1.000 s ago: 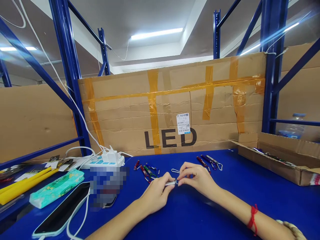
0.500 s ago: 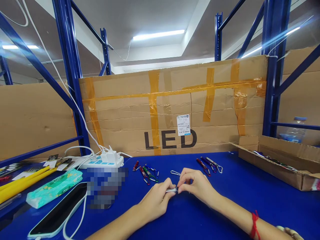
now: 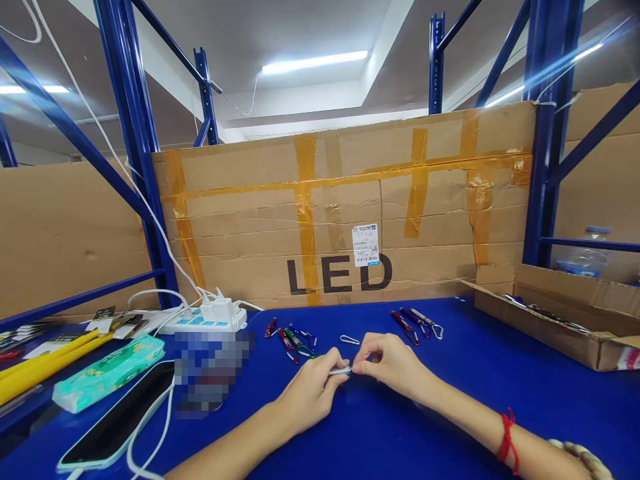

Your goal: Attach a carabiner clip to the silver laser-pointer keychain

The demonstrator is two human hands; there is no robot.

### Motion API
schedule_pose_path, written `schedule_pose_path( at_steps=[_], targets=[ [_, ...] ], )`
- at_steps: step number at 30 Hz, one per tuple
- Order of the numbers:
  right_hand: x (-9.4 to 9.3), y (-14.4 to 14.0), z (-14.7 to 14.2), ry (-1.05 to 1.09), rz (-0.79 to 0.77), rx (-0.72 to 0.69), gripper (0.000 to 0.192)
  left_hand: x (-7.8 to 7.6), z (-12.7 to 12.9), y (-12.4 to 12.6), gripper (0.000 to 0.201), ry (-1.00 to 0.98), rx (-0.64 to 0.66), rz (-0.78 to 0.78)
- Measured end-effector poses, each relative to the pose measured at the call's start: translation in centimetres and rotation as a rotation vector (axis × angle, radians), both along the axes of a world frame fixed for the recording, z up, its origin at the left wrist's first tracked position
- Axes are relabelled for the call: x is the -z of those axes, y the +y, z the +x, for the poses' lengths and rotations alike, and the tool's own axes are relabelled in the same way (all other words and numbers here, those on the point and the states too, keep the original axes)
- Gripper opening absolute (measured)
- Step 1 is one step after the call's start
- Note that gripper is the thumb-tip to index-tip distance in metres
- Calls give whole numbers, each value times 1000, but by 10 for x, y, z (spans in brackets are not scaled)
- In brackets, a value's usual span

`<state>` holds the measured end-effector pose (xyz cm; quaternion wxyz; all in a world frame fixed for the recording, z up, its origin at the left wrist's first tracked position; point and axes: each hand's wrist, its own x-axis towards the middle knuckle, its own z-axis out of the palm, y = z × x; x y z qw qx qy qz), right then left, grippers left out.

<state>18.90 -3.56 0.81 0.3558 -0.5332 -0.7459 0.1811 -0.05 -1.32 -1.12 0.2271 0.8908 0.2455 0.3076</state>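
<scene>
still, both hands pinch the silver keychain light [image 3: 341,369] unchanged.

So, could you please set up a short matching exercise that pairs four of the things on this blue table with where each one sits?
Things:
1. small silver metal torch
2. white power strip with plugged chargers
3. shallow brown cardboard tray
4. loose silver carabiner clip

Places:
A. far right of the blue table
B. pinched between the left hand and right hand
C. on the table just behind the hands
D. back left, by the blue rack post

Pairs: 1-B, 2-D, 3-A, 4-C
</scene>
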Motion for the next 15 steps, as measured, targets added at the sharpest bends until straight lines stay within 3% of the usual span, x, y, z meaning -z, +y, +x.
schedule_pose_path(
  at_steps=[9,15],
  targets=[
    [3,4,1,29,-113,-1,19,-3,-1,-2,4,22,-13,18],
    [4,6,3,61,-111,-7,25,-5,-1,-2,11,9,10,-5]
  ],
)
